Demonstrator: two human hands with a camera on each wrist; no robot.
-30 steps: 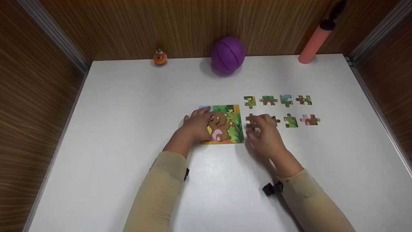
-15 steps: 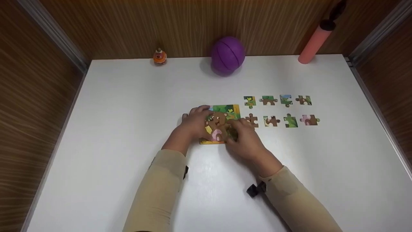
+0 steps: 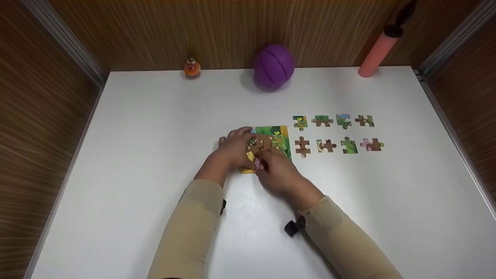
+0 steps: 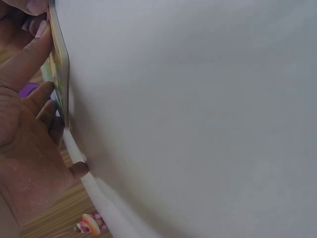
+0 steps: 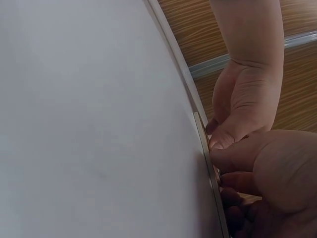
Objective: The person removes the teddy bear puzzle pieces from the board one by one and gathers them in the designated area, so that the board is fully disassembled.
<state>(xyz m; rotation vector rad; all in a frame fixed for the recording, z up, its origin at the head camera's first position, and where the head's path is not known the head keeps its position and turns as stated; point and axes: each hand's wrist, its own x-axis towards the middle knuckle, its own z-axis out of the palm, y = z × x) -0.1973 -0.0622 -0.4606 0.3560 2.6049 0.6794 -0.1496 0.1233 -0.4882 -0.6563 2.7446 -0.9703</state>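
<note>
A square bear puzzle [image 3: 271,131] lies near the middle of the white table, its left and lower parts covered by both hands. My left hand [image 3: 233,150] rests on its left side, thumb and fingers spread; in the left wrist view the left hand [image 4: 29,124] has its thumb on the picture and its fingertips along the edge. Over the lower middle, my right hand [image 3: 281,170] touches the picture with bent thumb and fingers. In the right wrist view the right hand [image 5: 277,171] has its fingertips at the board; whether they pinch a piece cannot be told.
Several loose jigsaw pieces lie in two rows right of the puzzle, among them a brown piece [image 3: 302,147] and a green piece [image 3: 349,146]. Behind stand a purple ball [image 3: 274,67], a small orange toy [image 3: 192,68] and a pink hand pump [image 3: 376,54]. Wood-grain panels [image 3: 162,35] border the table.
My right hand has moved left from a brown piece in the front row onto the puzzle's lower middle. That brown piece now lies uncovered. My left hand has stayed nearly in place.
</note>
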